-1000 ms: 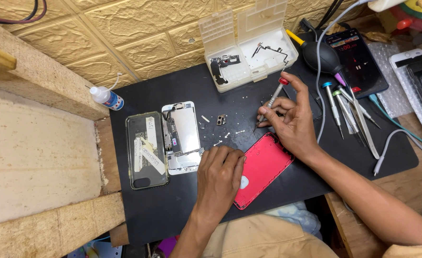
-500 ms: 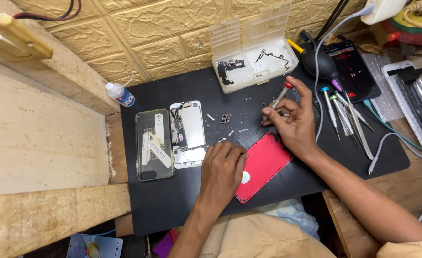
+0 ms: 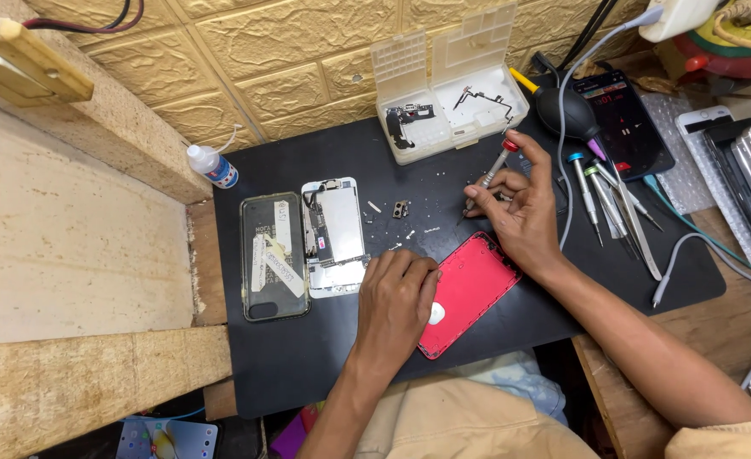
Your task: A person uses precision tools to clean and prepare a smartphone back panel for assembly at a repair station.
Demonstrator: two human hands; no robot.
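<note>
1. Head view, looking down: the right hand (image 3: 524, 217) pinches a small red-capped screwdriver (image 3: 489, 177) between thumb and fingers, closed on its shaft, tip angled down toward the black work mat (image 3: 324, 357).
2. The left hand (image 3: 397, 302) lies palm down on the mat, fingers curled together, its heel resting on the near corner of the red phone shell (image 3: 473, 289); it grips nothing that I can see.
3. That red phone shell lies flat and slantwise on the mat, between the two hands, just below the right wrist.
4. To the left of the red shell lies an opened phone frame (image 3: 335, 236) with its inner plate showing, and beside that, farther left, a dark glass screen panel (image 3: 273, 255).
5. Small screws and a tiny bracket (image 3: 401, 208) are scattered on the mat above the red shell.
6. Beyond the red shell, against the wall, a clear plastic parts box (image 3: 452, 89) stands open.
7. To the right of the red shell, a row of screwdrivers and tweezers (image 3: 609, 200) rests on the mat.
8. Far left of the red shell, at the mat's corner, a small white bottle (image 3: 211, 166) lies tilted.
</note>
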